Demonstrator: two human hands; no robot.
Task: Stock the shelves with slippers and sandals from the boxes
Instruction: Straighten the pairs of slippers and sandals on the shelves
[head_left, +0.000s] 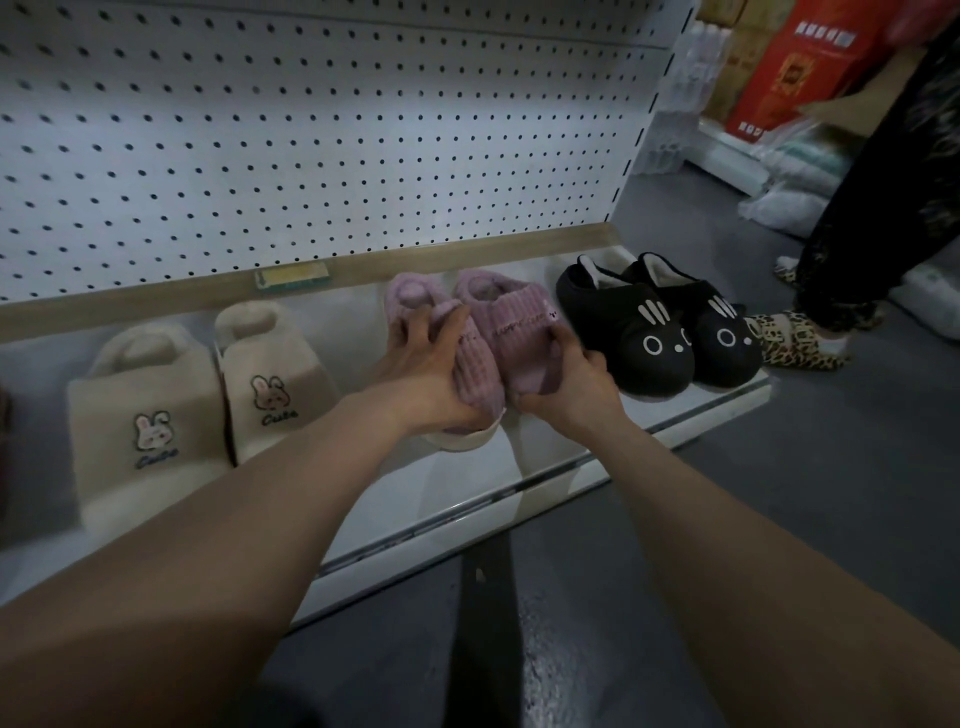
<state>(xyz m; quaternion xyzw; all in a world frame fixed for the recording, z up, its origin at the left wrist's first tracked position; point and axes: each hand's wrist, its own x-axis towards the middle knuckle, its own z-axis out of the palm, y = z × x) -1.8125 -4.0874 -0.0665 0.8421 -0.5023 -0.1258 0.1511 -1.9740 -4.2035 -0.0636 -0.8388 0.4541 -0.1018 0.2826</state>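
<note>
Two fuzzy pink slippers sit side by side on the low white shelf (545, 467). My left hand (423, 374) grips the left pink slipper (415, 293) over its toe. My right hand (569, 382) grips the toe of the right pink slipper (511, 317). A pair of cream rabbit slippers (208, 395) stands to the left on the same shelf. A pair of black slippers with cat faces (670, 322) stands to the right, close to my right hand.
A white pegboard (311, 130) backs the shelf. A person in dark patterned trousers (872, 218) and leopard-print slippers (795, 340) stands on the grey floor at the right. Red boxes (800, 67) and plastic-wrapped bundles (795, 171) lie behind them.
</note>
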